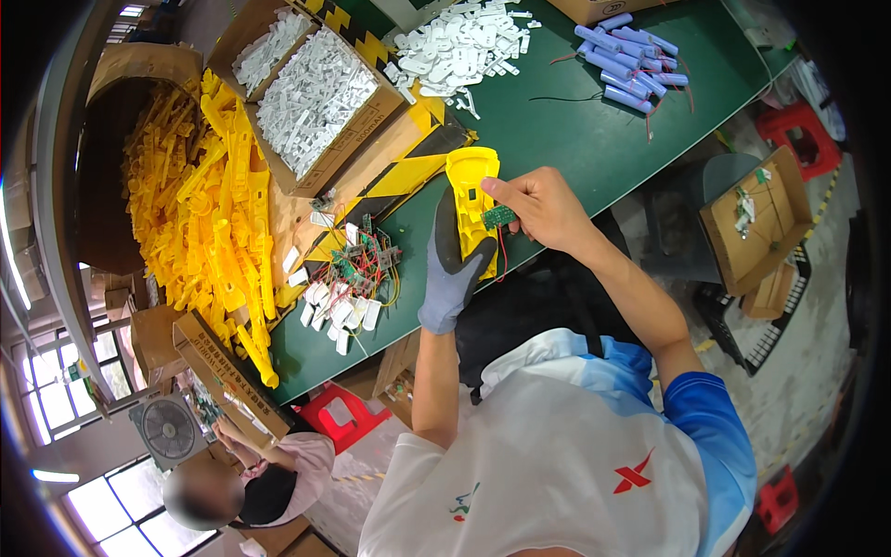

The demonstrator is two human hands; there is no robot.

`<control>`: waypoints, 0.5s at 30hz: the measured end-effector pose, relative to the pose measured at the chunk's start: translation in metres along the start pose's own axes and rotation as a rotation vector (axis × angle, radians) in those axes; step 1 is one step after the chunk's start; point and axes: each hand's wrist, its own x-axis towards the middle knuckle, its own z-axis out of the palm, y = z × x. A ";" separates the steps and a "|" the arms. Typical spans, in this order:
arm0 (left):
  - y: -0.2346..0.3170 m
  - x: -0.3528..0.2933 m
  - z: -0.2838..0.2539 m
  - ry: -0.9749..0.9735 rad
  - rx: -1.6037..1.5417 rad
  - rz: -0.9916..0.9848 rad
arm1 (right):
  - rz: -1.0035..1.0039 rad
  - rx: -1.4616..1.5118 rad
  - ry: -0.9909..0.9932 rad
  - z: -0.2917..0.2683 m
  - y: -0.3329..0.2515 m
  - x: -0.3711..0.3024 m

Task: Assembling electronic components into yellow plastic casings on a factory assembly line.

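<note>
My left hand (450, 269), in a grey glove, grips a yellow plastic housing (471, 174) from below and holds it over the green table (557, 130). My right hand (541, 209), bare, pinches a small green circuit board (498, 217) with thin red wires against the housing's middle. A heap of similar boards with wires and white parts (348, 278) lies just left of my gloved hand.
A big pile of yellow housings (213, 204) fills the left side. Cardboard boxes of white parts (316, 97), loose white parts (459, 42) and blue battery cells (626, 60) lie at the back. Another person (241, 483) sits lower left near a fan (167, 429). Red stools (343, 413) stand below.
</note>
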 end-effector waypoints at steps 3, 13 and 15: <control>0.012 0.003 0.013 0.083 0.223 0.003 | -0.079 -0.059 0.040 0.003 0.010 0.001; 0.000 0.008 0.014 0.199 0.088 -0.217 | -0.024 0.228 0.028 -0.004 0.017 -0.007; 0.003 0.009 0.014 0.185 0.176 -0.151 | -0.085 0.245 -0.069 -0.011 0.019 -0.010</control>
